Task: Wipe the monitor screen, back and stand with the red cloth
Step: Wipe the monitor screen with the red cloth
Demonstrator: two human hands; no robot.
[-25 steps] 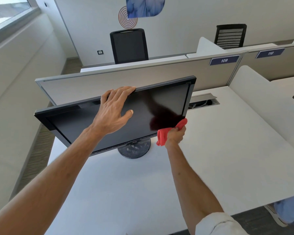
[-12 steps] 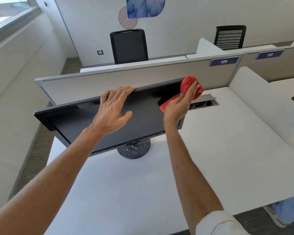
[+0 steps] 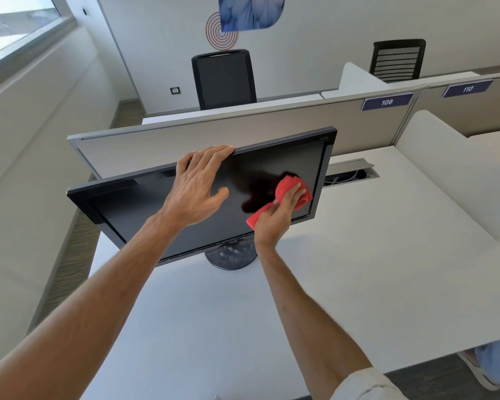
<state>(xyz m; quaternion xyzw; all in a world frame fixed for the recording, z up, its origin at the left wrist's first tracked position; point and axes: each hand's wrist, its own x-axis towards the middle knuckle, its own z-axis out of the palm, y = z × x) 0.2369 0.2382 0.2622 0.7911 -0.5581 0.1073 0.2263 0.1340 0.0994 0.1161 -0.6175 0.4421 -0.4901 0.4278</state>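
A black monitor [image 3: 145, 215] stands on a round dark stand base [image 3: 231, 256] on the white desk [image 3: 373, 255], its dark screen facing me. My left hand [image 3: 198, 189] rests over the monitor's top edge near the middle, fingers hooked on the bezel and thumb on the screen. My right hand [image 3: 274, 219] holds the bunched red cloth [image 3: 289, 194] and presses it against the right part of the screen, between the middle and the lower right corner. The monitor's back is hidden.
A grey partition [image 3: 243, 134] runs right behind the monitor, with labels 109 and 110. An open cable slot [image 3: 350, 171] lies in the desk right of the screen. Two black chairs [image 3: 224, 79] stand beyond. A raised white divider [image 3: 445, 157] bounds the desk's right side.
My right hand carried the red cloth from the screen's lower right up to its upper right corner, then back down to the right-middle of the screen. My left hand stayed on the top edge.
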